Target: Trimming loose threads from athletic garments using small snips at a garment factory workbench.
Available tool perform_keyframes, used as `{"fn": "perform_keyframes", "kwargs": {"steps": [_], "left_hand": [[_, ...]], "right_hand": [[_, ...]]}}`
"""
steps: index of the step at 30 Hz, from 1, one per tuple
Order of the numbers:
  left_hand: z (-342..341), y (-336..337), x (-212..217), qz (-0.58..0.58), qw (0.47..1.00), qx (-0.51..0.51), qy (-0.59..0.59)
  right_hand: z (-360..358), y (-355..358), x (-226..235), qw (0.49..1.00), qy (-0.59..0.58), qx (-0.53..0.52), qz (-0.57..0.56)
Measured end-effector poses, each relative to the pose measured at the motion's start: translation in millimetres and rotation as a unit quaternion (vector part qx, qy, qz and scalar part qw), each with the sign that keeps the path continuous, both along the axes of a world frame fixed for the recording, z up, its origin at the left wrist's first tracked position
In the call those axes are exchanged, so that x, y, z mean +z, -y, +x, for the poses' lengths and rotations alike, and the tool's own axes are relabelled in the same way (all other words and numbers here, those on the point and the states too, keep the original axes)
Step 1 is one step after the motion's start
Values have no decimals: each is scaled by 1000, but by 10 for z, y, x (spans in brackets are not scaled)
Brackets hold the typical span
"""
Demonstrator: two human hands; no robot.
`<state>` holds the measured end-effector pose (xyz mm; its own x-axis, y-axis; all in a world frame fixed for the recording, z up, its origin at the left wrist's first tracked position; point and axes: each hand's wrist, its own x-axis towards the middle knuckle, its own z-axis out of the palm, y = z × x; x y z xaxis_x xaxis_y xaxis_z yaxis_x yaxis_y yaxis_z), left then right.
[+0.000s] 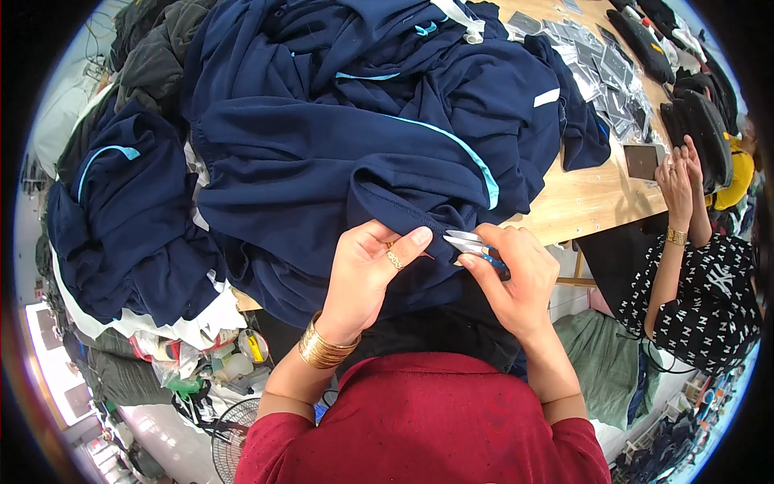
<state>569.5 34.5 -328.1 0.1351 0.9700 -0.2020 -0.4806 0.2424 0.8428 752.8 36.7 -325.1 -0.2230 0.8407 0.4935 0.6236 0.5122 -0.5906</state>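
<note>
A heap of navy blue garments (282, 153) with light blue piping covers the table before me. My left hand (372, 262) pinches the hemmed edge of one navy garment (395, 202) between thumb and fingers. In my right hand (516, 274) is a small pair of thread snips (472, 244) with silver blades and blue on the handle. Their blades point left, right beside the garment's edge and close to my left thumb. The thumb and fingers of my right hand are wrapped round the snips.
Small grey-and-white packets (605, 73) lie spread on the wooden table (564, 214) at the far right. A co-worker's hands (677, 173) are near a phone (643, 161) there. More navy garments (137, 226) are piled at left. A fan (234, 431) stands low at left.
</note>
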Motion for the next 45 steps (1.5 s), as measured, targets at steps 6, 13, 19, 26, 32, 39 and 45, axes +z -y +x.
{"fn": "perform_keyframes", "kwargs": {"steps": [6, 13, 19, 26, 32, 39, 45], "left_hand": [[-8, -14, 6, -2, 1000, -2, -8], [4, -11, 5, -3, 1000, -12, -14], [-3, -3, -2, 6, 1000, -11, -26], [23, -2, -12, -5, 1000, 4, -22], [58, 12, -8, -10, 998, -1, 63], [141, 46, -28, -19, 995, -3, 102], [202, 85, -63, -22, 992, 15, 120]], "right_hand": [[9, -17, 21, 1000, 17, -2, -2], [8, -12, 19, 1000, 9, -5, -1], [9, -3, 19, 1000, -6, -11, -9], [-20, 49, -4, 997, -61, -27, -42], [-69, 71, -43, 995, -68, -28, -63], [-112, 74, -42, 991, -98, -43, -82], [-145, 81, -44, 989, -108, -53, -84]]}}
